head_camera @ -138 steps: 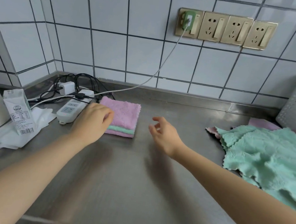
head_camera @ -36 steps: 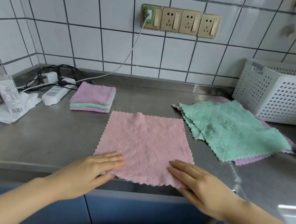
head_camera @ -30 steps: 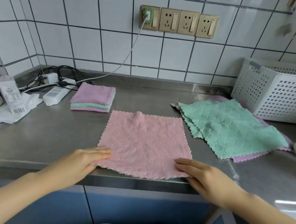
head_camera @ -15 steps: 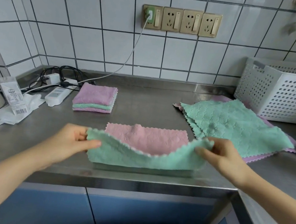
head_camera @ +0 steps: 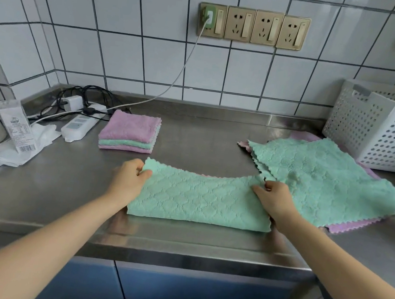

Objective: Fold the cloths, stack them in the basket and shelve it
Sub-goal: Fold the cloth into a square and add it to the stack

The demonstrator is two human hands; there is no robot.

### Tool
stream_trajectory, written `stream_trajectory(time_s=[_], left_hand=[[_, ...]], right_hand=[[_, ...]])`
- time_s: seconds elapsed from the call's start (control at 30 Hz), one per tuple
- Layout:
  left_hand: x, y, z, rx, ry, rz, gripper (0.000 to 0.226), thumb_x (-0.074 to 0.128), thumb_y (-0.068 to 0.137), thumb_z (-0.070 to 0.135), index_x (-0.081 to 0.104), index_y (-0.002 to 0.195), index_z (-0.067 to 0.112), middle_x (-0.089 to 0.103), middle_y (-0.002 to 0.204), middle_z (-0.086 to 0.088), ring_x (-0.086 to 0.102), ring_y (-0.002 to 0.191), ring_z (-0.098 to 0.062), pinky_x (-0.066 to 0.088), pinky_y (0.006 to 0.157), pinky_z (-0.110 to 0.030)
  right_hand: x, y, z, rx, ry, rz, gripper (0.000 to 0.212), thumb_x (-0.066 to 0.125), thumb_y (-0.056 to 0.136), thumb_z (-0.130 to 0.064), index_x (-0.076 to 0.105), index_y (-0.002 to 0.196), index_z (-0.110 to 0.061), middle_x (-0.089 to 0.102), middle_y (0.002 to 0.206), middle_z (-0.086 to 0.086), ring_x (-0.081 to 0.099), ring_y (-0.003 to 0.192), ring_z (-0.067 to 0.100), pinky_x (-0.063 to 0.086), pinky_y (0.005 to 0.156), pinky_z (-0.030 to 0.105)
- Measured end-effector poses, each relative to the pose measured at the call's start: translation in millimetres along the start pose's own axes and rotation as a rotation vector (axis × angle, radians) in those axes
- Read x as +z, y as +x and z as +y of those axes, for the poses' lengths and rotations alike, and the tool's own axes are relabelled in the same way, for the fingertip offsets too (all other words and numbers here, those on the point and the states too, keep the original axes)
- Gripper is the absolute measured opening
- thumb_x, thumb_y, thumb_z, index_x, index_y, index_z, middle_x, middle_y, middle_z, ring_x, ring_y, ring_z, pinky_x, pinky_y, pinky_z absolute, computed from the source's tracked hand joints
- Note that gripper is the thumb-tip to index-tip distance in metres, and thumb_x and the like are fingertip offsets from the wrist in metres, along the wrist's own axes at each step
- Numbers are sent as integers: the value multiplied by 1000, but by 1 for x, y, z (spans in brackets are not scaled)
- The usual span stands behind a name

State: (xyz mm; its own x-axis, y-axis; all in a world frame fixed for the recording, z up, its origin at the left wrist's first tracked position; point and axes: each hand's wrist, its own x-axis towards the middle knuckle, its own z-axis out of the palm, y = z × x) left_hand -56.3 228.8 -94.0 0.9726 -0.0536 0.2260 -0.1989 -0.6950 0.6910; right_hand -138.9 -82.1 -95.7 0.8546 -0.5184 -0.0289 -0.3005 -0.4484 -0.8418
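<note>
Two hands pinch the far corners of a half-folded green cloth [head_camera: 199, 199] at the centre of the frame: the left hand [head_camera: 127, 180] has its grip closed on the left corner, the right hand [head_camera: 274, 201] on the right one. A pink edge peeks out behind the fold. Three folded cloths [head_camera: 129, 132] sit stacked at upper left of the desk [head_camera: 56, 192]. Unfolded cloths [head_camera: 327, 184] lie at right, before the white basket [head_camera: 383, 131].
</note>
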Motion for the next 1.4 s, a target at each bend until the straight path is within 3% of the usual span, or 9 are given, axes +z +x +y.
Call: stream_trajectory(time_s=[0.33,0.47,0.53,0.63,0.77,0.87,1.03,1.23,1.4], left_hand=[[9,7,0,-40,140,23,27,60,87,17,45,65,8,41,55,-5,41,62,-28,31,58,-34],[-3,1,2,-96,147,-27,29,58,90,26,58,111,5,64,89,-11,55,97,-31,39,72,-31],[-15,-8,4,-10,278,-48,42,55,91,26,48,128,6,64,103,-15,54,106,-33,44,80,-38],[-25,-41,20,254,447,-20,43,52,93,27,44,133,13,54,126,-9,49,118,-31,43,95,-42],[-10,-88,58,500,300,-418,51,42,97,39,33,145,24,30,152,11,19,142,-7,10,113,-20],[8,-103,64,605,423,-587,70,25,90,64,18,150,30,7,158,17,-7,145,-2,-2,118,-26],[0,-109,31,552,456,-620,75,8,81,71,5,149,41,-8,154,27,-19,140,6,-5,120,-35],[-25,-111,5,449,433,-493,86,-2,74,81,21,146,40,6,151,28,-1,142,6,3,118,-26],[-27,-114,22,225,458,-355,52,39,96,46,36,144,25,22,156,10,14,146,-16,15,117,-33]], right_hand=[[2,7,-6,64,-72,-1,38,62,85,-16,32,61,-15,27,56,3,26,50,19,19,48,26],[-11,-3,-14,107,69,-47,17,57,91,-19,48,79,-10,36,55,4,37,43,19,33,37,20],[-23,-15,-16,60,84,-32,11,53,93,-18,55,99,-8,57,67,6,58,55,23,53,51,28],[-35,-38,-11,-226,-224,55,24,52,92,-11,56,116,-6,65,97,7,65,84,27,53,76,35],[-21,-74,-13,-738,-482,-57,28,55,91,-10,61,118,-9,59,119,7,51,111,26,35,97,26],[0,-86,-7,-948,-564,-199,33,47,91,-15,62,120,-8,61,118,7,53,111,25,37,100,24],[-12,-93,19,-924,-609,-253,35,42,91,-13,65,117,-13,63,119,2,57,108,23,42,98,25],[-37,-92,32,-863,-573,-220,30,49,87,-6,65,111,-15,62,111,0,58,103,21,47,90,30],[-37,-83,35,-896,-633,-116,14,64,85,-6,67,99,-9,62,97,4,60,91,25,49,80,29]])
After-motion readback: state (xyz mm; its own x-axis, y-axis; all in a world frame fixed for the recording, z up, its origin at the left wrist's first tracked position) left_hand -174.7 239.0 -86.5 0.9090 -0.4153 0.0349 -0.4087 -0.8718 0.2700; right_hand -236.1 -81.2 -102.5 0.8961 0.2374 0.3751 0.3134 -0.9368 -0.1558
